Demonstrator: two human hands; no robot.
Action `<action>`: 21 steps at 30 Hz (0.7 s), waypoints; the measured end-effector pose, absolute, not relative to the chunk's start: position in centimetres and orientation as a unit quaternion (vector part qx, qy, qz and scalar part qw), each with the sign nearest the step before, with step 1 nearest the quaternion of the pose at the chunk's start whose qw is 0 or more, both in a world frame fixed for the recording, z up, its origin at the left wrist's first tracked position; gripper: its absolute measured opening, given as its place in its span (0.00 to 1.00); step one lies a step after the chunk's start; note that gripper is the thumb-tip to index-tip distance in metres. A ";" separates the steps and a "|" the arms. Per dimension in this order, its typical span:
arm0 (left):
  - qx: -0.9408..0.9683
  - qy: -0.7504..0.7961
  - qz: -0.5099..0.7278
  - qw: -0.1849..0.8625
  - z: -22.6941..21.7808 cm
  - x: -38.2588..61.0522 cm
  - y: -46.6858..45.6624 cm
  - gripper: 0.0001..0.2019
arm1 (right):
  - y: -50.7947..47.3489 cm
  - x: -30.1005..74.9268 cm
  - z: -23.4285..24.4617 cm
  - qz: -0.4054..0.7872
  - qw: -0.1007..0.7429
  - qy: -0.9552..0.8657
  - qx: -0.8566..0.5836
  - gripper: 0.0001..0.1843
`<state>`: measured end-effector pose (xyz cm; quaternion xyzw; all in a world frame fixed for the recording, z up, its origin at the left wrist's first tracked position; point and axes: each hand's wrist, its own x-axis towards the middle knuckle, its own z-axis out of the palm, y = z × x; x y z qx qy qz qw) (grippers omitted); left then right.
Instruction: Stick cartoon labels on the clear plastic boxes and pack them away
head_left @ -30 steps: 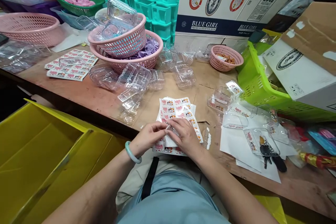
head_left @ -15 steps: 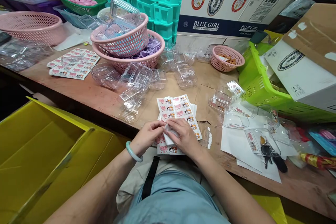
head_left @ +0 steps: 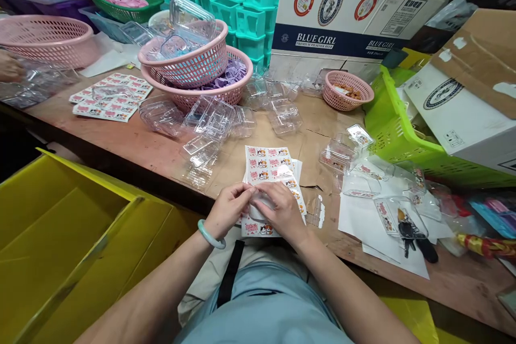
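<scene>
I see a co-worker's hand (head_left: 10, 67) has now come in, far to the left of the sticker sheet (head_left: 268, 164), at the heap of clear boxes (head_left: 44, 83). Over the near part of this sheet, the curled white paper (head_left: 257, 214) has become broader and rounder. The bracelet (head_left: 212, 235) by the left hand (head_left: 229, 208) moved slightly nearer the sheet.

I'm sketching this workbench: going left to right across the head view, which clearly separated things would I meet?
The farther sticker sheets, left hand, right hand, small pink basket, keys, red-and-gold item.
</scene>
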<state>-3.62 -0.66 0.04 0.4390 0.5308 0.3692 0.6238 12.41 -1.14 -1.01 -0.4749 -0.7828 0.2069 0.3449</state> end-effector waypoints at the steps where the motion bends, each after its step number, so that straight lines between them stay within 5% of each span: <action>1: 0.445 0.521 0.369 0.627 0.1 -3.6 -0.6 0.16 | -1.1 12.3 -1.1 0.202 0.346 -0.780 -0.480 0.09; 14: 0.430 0.499 0.369 0.656 -0.2 -4.0 -0.5 0.14 | -1.1 12.0 -1.4 0.325 0.432 -0.652 -0.532 0.11; 18: 0.458 0.537 0.336 0.623 -0.5 -4.9 -0.7 0.13 | 0.3 13.7 -1.5 0.433 0.543 -0.448 -0.563 0.12; 21: 0.515 0.585 0.380 0.498 -0.1 -5.5 -1.1 0.11 | 1.4 15.8 -0.7 0.411 0.644 -0.336 -0.551 0.13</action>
